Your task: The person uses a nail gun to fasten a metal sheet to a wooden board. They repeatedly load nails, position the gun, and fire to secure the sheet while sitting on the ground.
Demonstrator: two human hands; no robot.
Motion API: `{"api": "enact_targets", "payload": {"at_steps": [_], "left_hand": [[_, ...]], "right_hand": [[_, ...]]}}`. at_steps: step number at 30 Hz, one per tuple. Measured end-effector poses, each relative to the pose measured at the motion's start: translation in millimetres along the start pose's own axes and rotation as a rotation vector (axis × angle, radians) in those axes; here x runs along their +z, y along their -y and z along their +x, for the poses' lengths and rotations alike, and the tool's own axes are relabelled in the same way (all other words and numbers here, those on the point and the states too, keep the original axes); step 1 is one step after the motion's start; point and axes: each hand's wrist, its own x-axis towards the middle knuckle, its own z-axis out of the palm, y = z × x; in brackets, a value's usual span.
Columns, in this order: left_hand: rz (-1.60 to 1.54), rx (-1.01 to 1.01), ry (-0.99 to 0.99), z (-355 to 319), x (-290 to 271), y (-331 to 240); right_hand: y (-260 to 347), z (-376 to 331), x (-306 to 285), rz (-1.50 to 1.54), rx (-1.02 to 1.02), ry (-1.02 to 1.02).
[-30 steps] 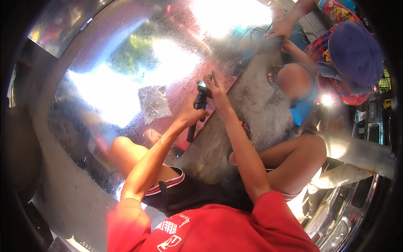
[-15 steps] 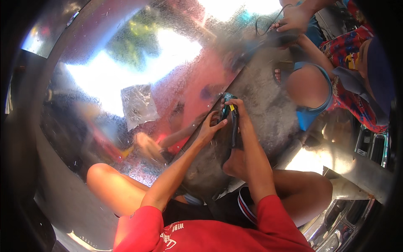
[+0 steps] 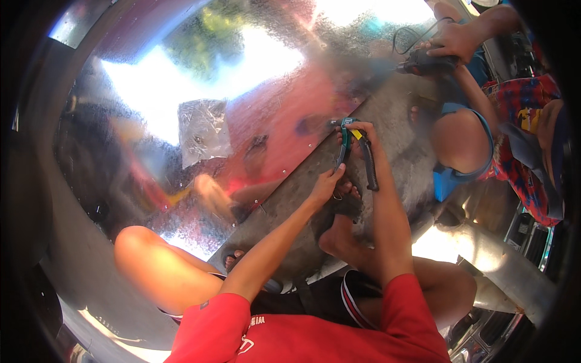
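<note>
A hand riveter [image 3: 345, 145] with a teal head and two spread handles is held over the edge of the shiny sheet metal [image 3: 266, 145]. My right hand [image 3: 363, 134] is closed around it near the head and the black ribbed handle. My left hand [image 3: 328, 185] grips the lower end of the other handle. The head's nose points left, close to the seam, but I cannot tell whether it touches the sheet. Small round rivets dot the sheet along this edge.
A clear plastic bag [image 3: 204, 134] with small items in it lies on the sheet. At the upper right, a co-worker's hand holds a dark power drill [image 3: 428, 63] with a cord. A co-worker's knee with blue cloth [image 3: 446, 184] is near my right arm.
Both hands and the riveter have moved up and right along the seam. My left hand now grips the handle's end, and the riveter's handles show spread. The co-worker's drill shows more clearly.
</note>
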Motion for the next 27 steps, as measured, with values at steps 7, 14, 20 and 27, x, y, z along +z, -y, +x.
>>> {"api": "enact_targets", "payload": {"at_steps": [7,14,20,27], "left_hand": [[0.11,-0.006,-0.047,3.6,1.2,-3.3],[-0.049,0.07,-0.091,4.6,1.6,16.4],[-0.1,0.209,-0.26,-1.7,30.2,22.6],[0.042,0.247,-0.316,7.6,26.5,26.7]], "right_hand": [[6.4,2.3,1.6,0.029,0.041,0.031],[24.9,5.4,37.0,-0.397,0.188,-0.088],[15.8,-30.3,65.0,-1.105,-0.031,-0.282],[2.8,-88.4,77.6,-1.315,-0.127,-0.497]]}}
